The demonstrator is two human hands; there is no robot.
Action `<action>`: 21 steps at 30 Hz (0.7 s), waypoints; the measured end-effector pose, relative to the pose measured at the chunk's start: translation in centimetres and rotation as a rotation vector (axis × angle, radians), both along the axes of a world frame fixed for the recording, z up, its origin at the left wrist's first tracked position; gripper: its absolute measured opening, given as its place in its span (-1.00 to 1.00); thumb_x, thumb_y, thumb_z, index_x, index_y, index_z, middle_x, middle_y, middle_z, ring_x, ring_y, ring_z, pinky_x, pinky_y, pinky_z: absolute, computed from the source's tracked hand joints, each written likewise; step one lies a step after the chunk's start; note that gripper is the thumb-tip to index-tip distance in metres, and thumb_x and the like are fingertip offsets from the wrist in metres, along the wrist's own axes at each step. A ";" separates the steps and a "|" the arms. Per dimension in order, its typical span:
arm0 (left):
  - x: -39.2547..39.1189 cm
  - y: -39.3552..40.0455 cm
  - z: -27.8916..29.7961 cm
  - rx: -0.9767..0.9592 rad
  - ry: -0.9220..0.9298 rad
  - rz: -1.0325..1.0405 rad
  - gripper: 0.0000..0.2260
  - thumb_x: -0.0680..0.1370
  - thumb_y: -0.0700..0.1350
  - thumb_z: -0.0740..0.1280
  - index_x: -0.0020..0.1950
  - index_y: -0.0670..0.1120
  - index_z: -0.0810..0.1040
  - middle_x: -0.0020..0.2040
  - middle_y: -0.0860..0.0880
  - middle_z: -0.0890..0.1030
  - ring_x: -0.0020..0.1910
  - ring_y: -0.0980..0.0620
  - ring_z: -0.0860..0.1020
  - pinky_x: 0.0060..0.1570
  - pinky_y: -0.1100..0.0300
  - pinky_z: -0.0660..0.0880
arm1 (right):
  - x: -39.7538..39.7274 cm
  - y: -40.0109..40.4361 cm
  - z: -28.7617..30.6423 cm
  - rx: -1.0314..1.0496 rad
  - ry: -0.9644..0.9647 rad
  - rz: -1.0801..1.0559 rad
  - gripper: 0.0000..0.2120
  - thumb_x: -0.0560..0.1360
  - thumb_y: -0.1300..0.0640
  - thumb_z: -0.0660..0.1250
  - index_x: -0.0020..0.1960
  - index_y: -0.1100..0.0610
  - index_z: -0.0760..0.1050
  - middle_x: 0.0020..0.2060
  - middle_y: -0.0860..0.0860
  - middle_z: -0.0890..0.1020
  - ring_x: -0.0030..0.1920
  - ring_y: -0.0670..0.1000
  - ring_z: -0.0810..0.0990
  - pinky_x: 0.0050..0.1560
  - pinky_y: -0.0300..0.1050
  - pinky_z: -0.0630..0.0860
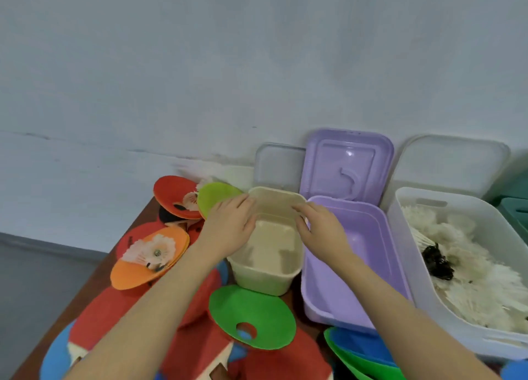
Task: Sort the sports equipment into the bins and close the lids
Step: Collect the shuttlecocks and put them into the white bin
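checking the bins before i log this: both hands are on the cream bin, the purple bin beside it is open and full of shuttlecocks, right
Not quite. In the head view both hands, left and right, are on the cream bin, and the purple bin beside it is open, but it is empty. The shuttlecocks are in the white bin.

Cream bin (265, 265), gripped at its rim by left hand (230, 227) and right hand (320, 228); purple bin (368, 234) alongside; white bin (405, 219) holding, apparently, shuttlecocks (471, 279).
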State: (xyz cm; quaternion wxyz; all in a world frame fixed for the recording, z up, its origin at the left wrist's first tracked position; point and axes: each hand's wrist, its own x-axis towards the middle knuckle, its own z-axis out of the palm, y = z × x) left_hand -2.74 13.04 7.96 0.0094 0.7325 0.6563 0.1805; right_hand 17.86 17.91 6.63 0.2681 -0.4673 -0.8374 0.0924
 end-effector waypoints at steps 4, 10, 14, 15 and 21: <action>-7.4 1.2 -0.6 -0.064 0.007 -0.017 -0.53 0.45 0.06 0.07 0.14 -0.17 0.58 0.13 -0.13 0.60 0.08 -0.16 0.57 0.05 -0.05 0.46 | -7.9 1.2 0.1 -0.005 0.029 -0.007 -0.74 0.50 0.23 0.24 0.15 0.20 0.55 0.04 0.12 0.64 0.06 0.19 0.57 0.03 0.10 0.50; -16.2 3.4 -1.6 -0.078 -0.003 -0.024 -0.52 0.48 0.04 0.08 0.26 -0.16 0.52 0.26 -0.13 0.52 0.25 -0.16 0.46 0.19 -0.06 0.35 | -16.6 3.6 -0.9 -0.095 0.005 -0.051 -0.73 0.53 0.15 0.22 0.21 0.14 0.52 0.07 0.08 0.61 0.09 0.14 0.55 0.04 -0.03 0.44; -19.9 5.5 -2.8 -0.108 -0.032 -0.006 -0.55 0.51 0.03 0.05 0.26 -0.12 0.51 0.32 -0.09 0.47 0.31 -0.11 0.40 0.25 -0.01 0.26 | -20.6 6.6 -1.4 -0.122 -0.084 -0.043 -0.71 0.56 0.12 0.18 0.24 0.12 0.50 0.10 0.07 0.59 0.12 0.13 0.52 0.07 0.01 0.45; -20.7 6.3 -3.4 -0.108 -0.027 -0.003 -0.61 0.54 0.01 0.09 0.27 -0.11 0.50 0.33 -0.08 0.46 0.32 -0.10 0.38 0.26 -0.01 0.25 | -21.4 7.5 -1.5 -0.125 -0.111 -0.040 -0.70 0.56 0.11 0.17 0.25 0.11 0.49 0.11 0.07 0.58 0.14 0.13 0.51 0.08 0.01 0.44; -24.0 11.2 -6.5 -0.192 -0.003 -0.008 -0.73 0.60 -0.01 0.17 0.16 -0.06 0.57 0.40 -0.02 0.38 0.37 -0.04 0.30 0.30 0.06 0.11 | -25.0 12.8 -3.7 -0.162 -0.192 0.039 -0.70 0.57 0.11 0.18 0.25 0.13 0.48 0.15 0.08 0.54 0.16 0.14 0.48 0.14 -0.02 0.36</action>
